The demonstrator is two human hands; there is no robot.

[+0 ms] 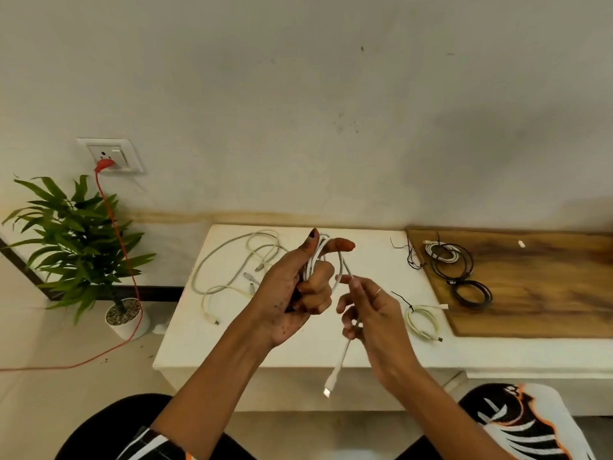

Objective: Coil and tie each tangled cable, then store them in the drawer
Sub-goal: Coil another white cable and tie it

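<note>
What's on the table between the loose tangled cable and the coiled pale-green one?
In the head view, only bare white table shows there; the hands hide much of that stretch.

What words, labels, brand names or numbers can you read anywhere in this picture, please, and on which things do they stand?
No text can be read anywhere in this view.
White cable held in both hands: no marking shows.
Wall socket: plain plate, no lettering visible.
Coiled black cables on the wooden board: no labels can be made out.
Patterned cloth at lower right: a white and orange design, no letters.
</note>
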